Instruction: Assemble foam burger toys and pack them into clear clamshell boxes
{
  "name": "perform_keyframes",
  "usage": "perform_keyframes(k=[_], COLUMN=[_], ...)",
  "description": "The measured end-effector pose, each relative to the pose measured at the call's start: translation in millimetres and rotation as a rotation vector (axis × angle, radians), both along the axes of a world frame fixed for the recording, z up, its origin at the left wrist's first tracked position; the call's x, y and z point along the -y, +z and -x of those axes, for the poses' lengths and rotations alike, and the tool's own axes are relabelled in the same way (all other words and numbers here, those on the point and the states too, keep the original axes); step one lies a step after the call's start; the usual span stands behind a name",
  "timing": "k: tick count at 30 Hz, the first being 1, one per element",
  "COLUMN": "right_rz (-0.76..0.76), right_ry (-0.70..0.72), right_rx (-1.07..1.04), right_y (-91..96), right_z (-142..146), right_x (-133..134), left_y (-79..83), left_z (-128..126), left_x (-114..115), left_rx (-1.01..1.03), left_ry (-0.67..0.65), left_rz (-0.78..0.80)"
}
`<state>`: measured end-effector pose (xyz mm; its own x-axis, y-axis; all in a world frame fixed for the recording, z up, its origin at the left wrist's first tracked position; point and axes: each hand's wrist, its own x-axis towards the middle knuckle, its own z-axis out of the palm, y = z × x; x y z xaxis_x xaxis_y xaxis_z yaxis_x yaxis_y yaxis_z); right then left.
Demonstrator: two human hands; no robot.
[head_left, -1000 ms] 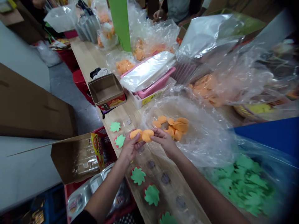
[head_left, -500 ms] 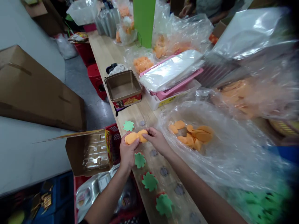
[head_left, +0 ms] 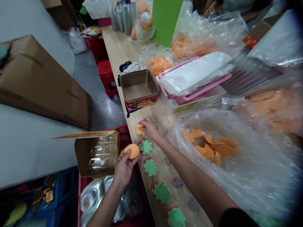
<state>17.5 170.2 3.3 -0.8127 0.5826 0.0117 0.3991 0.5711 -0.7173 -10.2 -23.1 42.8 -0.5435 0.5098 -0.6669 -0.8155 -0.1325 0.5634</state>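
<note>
Left grip [head_left: 124, 168] clenched a round orange foam disc [head_left: 132, 151], lower centre; right grip [head_left: 150, 129] pinched a smaller orange foam piece [head_left: 140, 128] against a green foam leaf [head_left: 135, 132] on the pale wooden surface [head_left: 123, 47].

The left hand [head_left: 124, 168] is cupped upward with its fingers curled, while the right hand [head_left: 150, 129] reaches farther ahead, wrist bent, its fingertips [head_left: 143, 121] angled downward.

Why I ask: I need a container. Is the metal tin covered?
No, the metal tin stands open, with its inside showing.
</note>
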Motion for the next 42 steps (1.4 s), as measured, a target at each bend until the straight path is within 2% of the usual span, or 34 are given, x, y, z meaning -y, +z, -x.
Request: perform_keyframes(k=[3,5,10,12,15,17,20,25,28,31,34,36,40,42], right_rz=[-0.089,-0.100,-0.006,0.012,0.078,0.184,0.472,1.028,1.200,1.247,1.102,0.858,0.205,-0.025], right_ry=[-0.084,-0.091,0.149,0.177,0.126,0.066,-0.054,-0.491,-0.623,-0.671,-0.730,-0.664,-0.265,-0.085], right_rx=[-0.016,-0.067,-0.104,-0.079,-0.105,-0.170,-0.246,-0.391,-0.454,-0.469,-0.499,-0.476,-0.344,-0.271], right_y=[2.3,10.2,38.3,43.1,41.8,39.1,35.8,31.8,30.1,27.2,22.8,19.2,7.1,-0.5], right_z=[-3.3,-10.8,-46.6,-59.9,-72.5,-77.5,-83.0,-85.9,-83.0,-80.1,-79.4,-79.4,-78.0,-77.4], right_x=[1.8,11.4,59.2,75.7,86.6,86.9,85.1,85.8,85.4,81.4,75.2,73.0,80.2,87.7], left_y=[-0.8,-1.5,-3.0,-1.4,4.0,7.6,10.1,7.9,5.7,3.1,1.2,0.5,-0.6,-1.2], left_z=[-1.6,-2.9,-8.1,-11.5,-17.4,-20.7,-24.1,-25.4,-23.3,-18.6,-13.7,-11.4,-9.8,-10.0], left_x=[-2.0,-3.7,-5.2,-4.9,-4.6,-4.4,-3.0,4.8,11.1,17.5,24.8,29.8,35.7,35.5], left_rx=[0.050,0.062,0.050,0.041,0.008,-0.032,-0.082,-0.073,-0.050,-0.029,-0.022,-0.027,-0.033,-0.041], left_ry=[-0.037,-0.054,-0.071,-0.064,-0.097,-0.156,-0.232,-0.278,-0.283,-0.257,-0.214,-0.199,-0.183,-0.160], left_rz=[-0.031,-0.049,-0.073,-0.079,-0.080,-0.082,-0.083,-0.052,-0.052,-0.049,-0.012,0.024,0.058,0.068])
